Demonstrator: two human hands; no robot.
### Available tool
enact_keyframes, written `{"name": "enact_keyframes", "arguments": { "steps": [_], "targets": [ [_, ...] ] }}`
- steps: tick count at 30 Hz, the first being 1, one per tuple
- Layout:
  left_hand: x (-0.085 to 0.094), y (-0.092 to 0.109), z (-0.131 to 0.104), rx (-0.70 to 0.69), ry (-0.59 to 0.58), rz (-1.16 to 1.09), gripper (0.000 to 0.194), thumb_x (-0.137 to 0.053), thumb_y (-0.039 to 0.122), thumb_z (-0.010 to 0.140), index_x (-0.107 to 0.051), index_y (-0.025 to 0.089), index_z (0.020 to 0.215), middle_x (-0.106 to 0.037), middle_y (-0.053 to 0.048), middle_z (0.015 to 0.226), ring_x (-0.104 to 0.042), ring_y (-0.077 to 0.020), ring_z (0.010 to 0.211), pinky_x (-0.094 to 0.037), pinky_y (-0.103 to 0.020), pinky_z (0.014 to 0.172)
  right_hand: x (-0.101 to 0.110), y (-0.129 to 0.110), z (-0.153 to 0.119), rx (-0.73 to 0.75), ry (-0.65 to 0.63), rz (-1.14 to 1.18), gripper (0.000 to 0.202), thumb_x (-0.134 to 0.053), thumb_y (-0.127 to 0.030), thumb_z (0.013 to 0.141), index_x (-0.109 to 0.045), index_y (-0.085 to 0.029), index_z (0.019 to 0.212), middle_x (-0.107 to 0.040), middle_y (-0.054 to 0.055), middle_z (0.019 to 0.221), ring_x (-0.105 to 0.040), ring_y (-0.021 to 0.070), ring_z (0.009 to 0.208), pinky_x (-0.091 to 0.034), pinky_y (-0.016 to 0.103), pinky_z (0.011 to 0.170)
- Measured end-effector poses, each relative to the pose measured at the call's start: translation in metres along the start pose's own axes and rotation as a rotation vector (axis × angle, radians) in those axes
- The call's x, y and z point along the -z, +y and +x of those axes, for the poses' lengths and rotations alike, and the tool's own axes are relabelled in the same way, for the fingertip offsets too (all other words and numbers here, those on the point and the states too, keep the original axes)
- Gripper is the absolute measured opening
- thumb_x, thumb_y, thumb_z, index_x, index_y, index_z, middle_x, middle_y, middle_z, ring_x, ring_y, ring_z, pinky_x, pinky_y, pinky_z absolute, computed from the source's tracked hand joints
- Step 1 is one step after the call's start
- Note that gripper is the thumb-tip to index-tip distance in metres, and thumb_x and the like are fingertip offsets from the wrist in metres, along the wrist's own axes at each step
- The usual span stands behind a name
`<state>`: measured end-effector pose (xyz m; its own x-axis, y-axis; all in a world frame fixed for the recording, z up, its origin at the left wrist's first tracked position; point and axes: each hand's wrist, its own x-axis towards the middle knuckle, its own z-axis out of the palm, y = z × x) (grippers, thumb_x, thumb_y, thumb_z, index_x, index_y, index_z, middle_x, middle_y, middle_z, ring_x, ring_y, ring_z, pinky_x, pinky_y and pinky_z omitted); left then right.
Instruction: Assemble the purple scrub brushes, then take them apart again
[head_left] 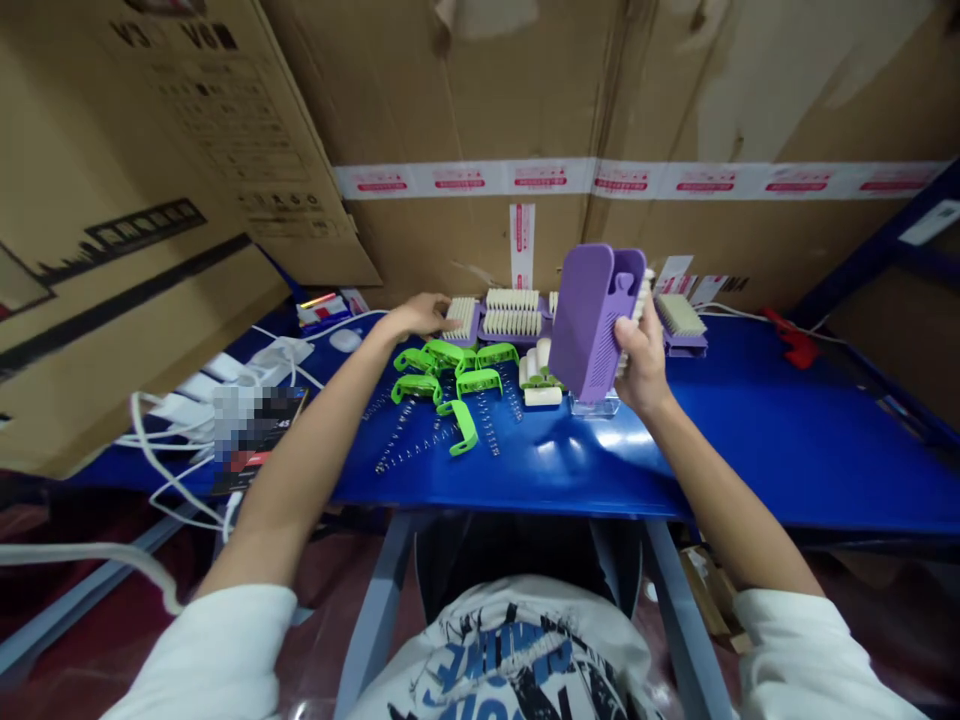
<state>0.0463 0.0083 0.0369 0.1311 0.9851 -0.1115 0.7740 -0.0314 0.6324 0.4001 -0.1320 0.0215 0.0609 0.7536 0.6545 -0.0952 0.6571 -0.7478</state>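
My right hand (643, 358) is closed around a purple scrub brush (589, 325), raised above the table and tilted. Its hollow purple body faces me, and cream bristles show on the far side by my fingers. At the back of the table, my left hand (421, 316) has its fingers and thumb on the near end of another scrub brush (462, 318), bristles up. Several bright green curved handles (478, 381) lie between the hands, with thin metal springs (487, 425) around them. Cream rollers (542, 397) are piled beside the handles.
More bristled brushes (512, 321) line the back, and another brush (681, 318) lies at the right. A clear plastic piece (595, 405) sits under the raised brush. White cables and a power strip (202, 400) crowd the left; a red object (795, 340) lies far right. Cardboard (480, 110) walls the back.
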Motion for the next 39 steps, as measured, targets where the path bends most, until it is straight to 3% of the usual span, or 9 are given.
{"name": "enact_keyframes", "arguments": {
  "steps": [3, 6, 12, 16, 22, 28, 32, 36, 39],
  "targets": [
    [-0.001, 0.006, 0.000, -0.024, -0.007, 0.082, 0.088, -0.102, 0.051, 0.079, -0.072, 0.016, 0.155, -0.085, -0.020, 0.124, -0.082, -0.0334, 0.095, -0.064, -0.040, 0.077, -0.002, 0.002, -0.002, 0.067, -0.005, -0.032, 0.076, -0.079, -0.081, 0.088, -0.068, -0.039, 0.150, -0.080, 0.004, 0.126, -0.080, 0.0318, 0.111, -0.070, 0.053, 0.102],
    [0.010, 0.011, -0.010, -0.107, 0.004, 0.126, 0.071, -0.097, 0.051, 0.083, -0.081, 0.017, 0.143, -0.086, -0.018, 0.122, -0.082, -0.0333, 0.106, -0.065, -0.042, 0.092, 0.000, 0.001, -0.005, 0.159, -0.017, -0.144, 0.079, -0.075, -0.081, 0.092, -0.064, -0.038, 0.158, -0.077, 0.007, 0.138, -0.079, 0.0334, 0.116, -0.069, 0.056, 0.104],
    [0.045, 0.003, -0.043, -0.484, -0.162, 0.209, 0.052, -0.085, 0.062, 0.088, -0.088, 0.022, 0.122, -0.085, -0.011, 0.131, -0.079, -0.0312, 0.121, -0.060, -0.041, 0.110, 0.003, -0.009, -0.013, 0.463, 0.008, -0.595, 0.104, -0.083, -0.077, 0.087, -0.045, -0.034, 0.175, -0.067, 0.014, 0.156, -0.071, 0.0410, 0.131, -0.064, 0.067, 0.108],
    [0.024, 0.011, -0.027, -0.282, 0.090, 0.292, 0.063, -0.088, 0.052, 0.088, -0.080, 0.020, 0.142, -0.081, -0.016, 0.143, -0.077, -0.0357, 0.131, -0.057, -0.043, 0.117, 0.001, -0.011, -0.015, 0.614, 0.047, -0.772, 0.098, -0.080, -0.069, 0.093, -0.041, -0.035, 0.176, -0.069, 0.015, 0.148, -0.070, 0.0395, 0.120, -0.065, 0.067, 0.099],
    [-0.012, 0.028, 0.014, -0.094, 0.082, 0.325, 0.081, -0.101, 0.053, 0.077, -0.079, 0.013, 0.143, -0.079, -0.025, 0.143, -0.075, -0.0456, 0.135, -0.058, -0.047, 0.112, 0.001, -0.012, -0.017, 0.601, 0.016, -0.901, 0.096, -0.076, -0.063, 0.094, -0.034, -0.036, 0.176, -0.069, 0.016, 0.147, -0.070, 0.0415, 0.122, -0.062, 0.072, 0.105],
    [0.017, 0.018, -0.010, -0.194, 0.079, 0.317, 0.064, -0.097, 0.055, 0.080, -0.085, 0.019, 0.131, -0.081, -0.018, 0.140, -0.073, -0.0407, 0.136, -0.053, -0.046, 0.121, 0.000, -0.008, -0.020, 0.561, -0.002, -0.937, 0.096, -0.076, -0.063, 0.094, -0.035, -0.035, 0.176, -0.068, 0.016, 0.142, -0.068, 0.0404, 0.122, -0.064, 0.070, 0.103],
    [0.043, 0.003, -0.041, -0.508, -0.216, 0.312, 0.046, -0.092, 0.060, 0.077, -0.090, 0.029, 0.111, -0.085, -0.011, 0.130, -0.073, -0.0358, 0.131, -0.048, -0.047, 0.126, -0.003, -0.007, -0.021, 0.627, -0.037, -0.873, 0.097, -0.079, -0.054, 0.093, -0.036, -0.038, 0.179, -0.066, 0.013, 0.140, -0.069, 0.0370, 0.120, -0.066, 0.063, 0.102],
    [0.039, -0.004, -0.050, -0.498, -0.196, 0.380, 0.036, -0.096, 0.053, 0.067, -0.091, 0.032, 0.095, -0.085, -0.012, 0.126, -0.060, -0.0407, 0.148, -0.041, -0.052, 0.132, -0.006, -0.007, -0.021, 0.666, -0.031, -0.895, 0.097, -0.077, -0.054, 0.095, -0.033, -0.037, 0.179, -0.065, 0.014, 0.139, -0.069, 0.0366, 0.118, -0.068, 0.062, 0.098],
    [0.034, 0.000, -0.051, -0.491, -0.152, 0.362, 0.028, -0.096, 0.052, 0.068, -0.089, 0.030, 0.084, -0.083, -0.014, 0.121, -0.067, -0.0402, 0.138, -0.050, -0.051, 0.123, -0.006, -0.009, -0.020, 0.647, -0.020, -0.938, 0.098, -0.074, -0.054, 0.096, -0.028, -0.038, 0.181, -0.065, 0.014, 0.137, -0.070, 0.0367, 0.118, -0.069, 0.063, 0.095]
  ]
}}
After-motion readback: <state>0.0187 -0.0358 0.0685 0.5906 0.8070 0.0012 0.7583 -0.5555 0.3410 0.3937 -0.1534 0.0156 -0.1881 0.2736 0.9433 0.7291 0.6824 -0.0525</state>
